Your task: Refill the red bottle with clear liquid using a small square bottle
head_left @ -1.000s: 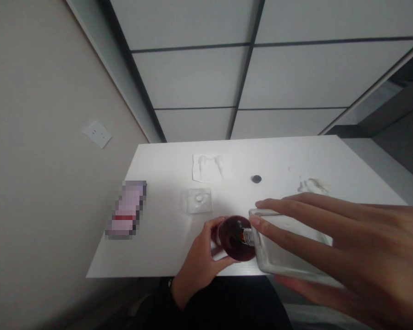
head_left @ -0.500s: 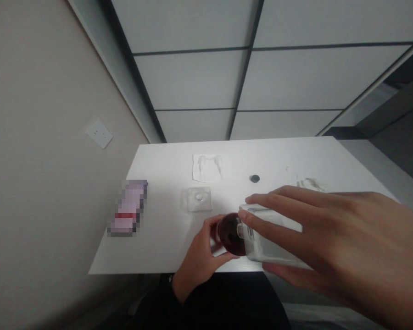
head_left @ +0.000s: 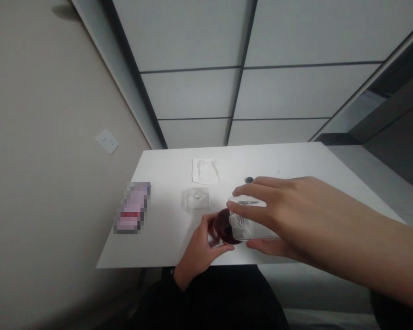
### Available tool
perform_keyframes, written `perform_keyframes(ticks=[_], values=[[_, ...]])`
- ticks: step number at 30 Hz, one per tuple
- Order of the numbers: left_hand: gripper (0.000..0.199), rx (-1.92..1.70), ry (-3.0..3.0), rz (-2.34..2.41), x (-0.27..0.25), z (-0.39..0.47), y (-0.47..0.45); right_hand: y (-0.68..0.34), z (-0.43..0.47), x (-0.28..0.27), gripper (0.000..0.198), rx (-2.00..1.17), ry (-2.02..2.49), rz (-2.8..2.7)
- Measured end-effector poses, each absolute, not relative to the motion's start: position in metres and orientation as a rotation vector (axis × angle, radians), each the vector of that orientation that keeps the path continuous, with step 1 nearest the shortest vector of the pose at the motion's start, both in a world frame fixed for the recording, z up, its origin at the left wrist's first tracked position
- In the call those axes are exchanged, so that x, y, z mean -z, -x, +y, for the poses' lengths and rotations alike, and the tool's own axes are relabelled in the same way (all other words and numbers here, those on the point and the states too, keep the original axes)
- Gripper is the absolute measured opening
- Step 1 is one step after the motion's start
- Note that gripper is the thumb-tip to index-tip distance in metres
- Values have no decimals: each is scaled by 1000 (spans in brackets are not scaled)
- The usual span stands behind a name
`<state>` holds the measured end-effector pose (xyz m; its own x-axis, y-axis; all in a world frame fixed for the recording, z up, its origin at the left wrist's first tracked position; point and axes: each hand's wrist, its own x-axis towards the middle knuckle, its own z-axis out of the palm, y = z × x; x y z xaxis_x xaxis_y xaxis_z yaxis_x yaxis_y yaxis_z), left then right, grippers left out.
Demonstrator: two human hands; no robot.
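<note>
My left hand (head_left: 198,250) is wrapped around a round glass (head_left: 223,228) that looks dark red inside, close to the table's front edge. My right hand (head_left: 278,206) grips a clear square-sided bottle (head_left: 249,227) from above, fingers along its sides. The bottle is tipped on its side, and its mouth end overlaps the top of the glass. Whether liquid is flowing cannot be made out. Beyond the glass lies a clear square piece with a round middle (head_left: 198,198), perhaps a stopper.
A white table (head_left: 151,250) holds a folded tissue (head_left: 206,171) at the back and a small dark disc (head_left: 249,180), partly behind my right hand. A blurred pink item (head_left: 134,208) lies at the left. A wall with a socket (head_left: 107,141) rises on the left.
My right hand and the bottle have shifted left and away from me, with more of the forearm in view. The camera view has also moved slightly. My left hand keeps its hold.
</note>
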<state>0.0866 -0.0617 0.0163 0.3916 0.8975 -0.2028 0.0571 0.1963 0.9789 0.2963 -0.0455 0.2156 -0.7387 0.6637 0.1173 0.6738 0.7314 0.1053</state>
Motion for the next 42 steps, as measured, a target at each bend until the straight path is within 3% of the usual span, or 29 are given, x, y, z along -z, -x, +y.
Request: perform_keyframes(ticks=[9, 24, 29, 35, 42], values=[[59, -825, -1294, 1050, -22, -62, -89, -291, -42, -218, 32, 122, 1120, -2868], [63, -822, -1397, 1104, -14, -60, -86, -282, -35, -227, 27, -152, 1254, -2911], [66, -834, -1397, 1098, -9, -60, -85, -275, -34, -234, 25, -126, 1295, -2973], [66, -825, -1347, 1061, -9, -61, -87, -266, -31, -236, 10, -47, 1297, -3024], [64, -808, -1404, 1075, -12, -60, -87, -259, -30, -240, 16, 2, 1319, -3066]])
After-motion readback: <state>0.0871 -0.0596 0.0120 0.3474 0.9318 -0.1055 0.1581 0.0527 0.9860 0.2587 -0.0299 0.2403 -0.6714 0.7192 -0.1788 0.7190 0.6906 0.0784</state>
